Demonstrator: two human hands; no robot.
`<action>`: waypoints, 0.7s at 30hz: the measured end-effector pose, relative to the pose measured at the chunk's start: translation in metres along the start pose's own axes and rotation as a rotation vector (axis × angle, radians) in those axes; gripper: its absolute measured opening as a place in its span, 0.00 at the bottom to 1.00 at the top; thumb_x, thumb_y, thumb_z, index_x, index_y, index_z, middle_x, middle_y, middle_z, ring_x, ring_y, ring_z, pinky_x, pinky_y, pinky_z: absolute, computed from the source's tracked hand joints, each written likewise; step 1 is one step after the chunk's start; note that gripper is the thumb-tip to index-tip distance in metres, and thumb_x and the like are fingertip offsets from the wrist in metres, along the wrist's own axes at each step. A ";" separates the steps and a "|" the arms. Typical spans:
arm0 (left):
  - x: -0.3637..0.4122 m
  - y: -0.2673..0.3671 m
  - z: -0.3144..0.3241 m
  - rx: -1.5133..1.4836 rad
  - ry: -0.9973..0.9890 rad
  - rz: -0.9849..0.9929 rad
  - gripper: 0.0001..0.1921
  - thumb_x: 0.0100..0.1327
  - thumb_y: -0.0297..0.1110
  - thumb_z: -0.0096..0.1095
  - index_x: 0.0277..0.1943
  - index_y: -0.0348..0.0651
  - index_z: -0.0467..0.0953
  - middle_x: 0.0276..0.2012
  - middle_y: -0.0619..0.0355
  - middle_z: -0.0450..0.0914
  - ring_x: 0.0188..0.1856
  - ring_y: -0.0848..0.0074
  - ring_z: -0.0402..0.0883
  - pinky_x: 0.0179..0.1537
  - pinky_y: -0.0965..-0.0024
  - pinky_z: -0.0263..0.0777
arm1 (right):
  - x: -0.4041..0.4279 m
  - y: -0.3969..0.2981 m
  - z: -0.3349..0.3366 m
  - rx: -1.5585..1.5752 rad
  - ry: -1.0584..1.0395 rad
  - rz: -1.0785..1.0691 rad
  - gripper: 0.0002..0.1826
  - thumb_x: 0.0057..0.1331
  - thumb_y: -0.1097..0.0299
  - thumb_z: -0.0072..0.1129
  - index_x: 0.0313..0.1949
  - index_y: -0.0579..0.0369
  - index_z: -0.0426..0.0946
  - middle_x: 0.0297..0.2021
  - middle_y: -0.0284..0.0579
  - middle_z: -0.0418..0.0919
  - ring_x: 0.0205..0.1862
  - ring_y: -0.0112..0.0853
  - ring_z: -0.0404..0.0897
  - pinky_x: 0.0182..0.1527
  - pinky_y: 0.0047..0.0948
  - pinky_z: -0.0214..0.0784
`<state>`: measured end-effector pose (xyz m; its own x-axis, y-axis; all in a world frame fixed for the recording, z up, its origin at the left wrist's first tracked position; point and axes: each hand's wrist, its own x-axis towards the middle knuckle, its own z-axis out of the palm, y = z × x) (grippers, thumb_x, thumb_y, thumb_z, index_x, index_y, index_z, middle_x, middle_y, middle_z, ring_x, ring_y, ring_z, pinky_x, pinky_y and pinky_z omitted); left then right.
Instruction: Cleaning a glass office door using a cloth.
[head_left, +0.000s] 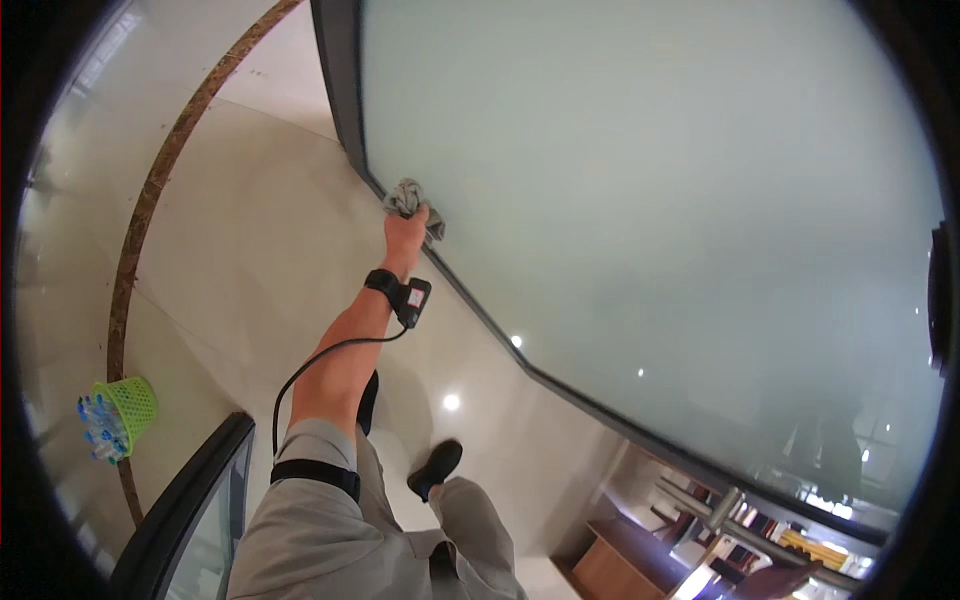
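My left hand (406, 234) is closed around a crumpled grey cloth (406, 198), with its thumb along the right side. The cloth touches the dark frame edge (471, 290) of a large frosted glass panel (637, 187) and laps over the glass beside it. A black strap with a small black device (413, 303) sits on my left wrist, and a black cable runs from it along the forearm. My right hand is out of view.
A green plastic basket (136, 405) of plastic bottles stands on the tiled floor at left. Nearer are a dark-framed glass door edge (202, 495) and my black shoes (436, 466). A metal handle bar (780, 551) and wooden furniture (626, 562) show at lower right.
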<state>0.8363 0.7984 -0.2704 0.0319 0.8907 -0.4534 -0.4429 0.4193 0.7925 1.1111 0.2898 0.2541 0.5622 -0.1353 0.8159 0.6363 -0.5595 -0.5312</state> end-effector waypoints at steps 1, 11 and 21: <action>-0.019 -0.011 0.006 0.019 -0.044 0.027 0.05 0.64 0.23 0.60 0.41 0.41 0.71 0.33 0.58 0.79 0.31 0.72 0.80 0.30 0.66 0.74 | 0.000 -0.001 0.000 0.099 0.038 0.037 0.39 0.61 0.35 0.57 0.49 0.66 0.73 0.27 0.46 0.77 0.26 0.40 0.76 0.30 0.46 0.70; -0.257 -0.129 0.111 0.223 -0.202 -0.148 0.09 0.60 0.33 0.66 0.35 0.35 0.78 0.31 0.60 0.82 0.33 0.76 0.78 0.36 0.67 0.74 | -0.018 -0.007 -0.007 0.045 -0.217 -0.103 0.18 0.75 0.54 0.46 0.43 0.60 0.68 0.34 0.48 0.78 0.38 0.36 0.81 0.41 0.34 0.77; -0.389 -0.113 0.158 0.201 -0.566 -0.449 0.06 0.60 0.30 0.67 0.35 0.37 0.80 0.32 0.59 0.83 0.30 0.77 0.81 0.32 0.70 0.74 | -0.039 -0.037 -0.005 0.409 -0.330 0.161 0.20 0.72 0.56 0.53 0.52 0.58 0.63 0.43 0.42 0.74 0.39 0.26 0.73 0.36 0.27 0.69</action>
<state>1.0153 0.4323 -0.1197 0.6515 0.5575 -0.5145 -0.1080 0.7395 0.6644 1.0628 0.3124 0.2429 0.7633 0.1075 0.6370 0.6451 -0.1805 -0.7425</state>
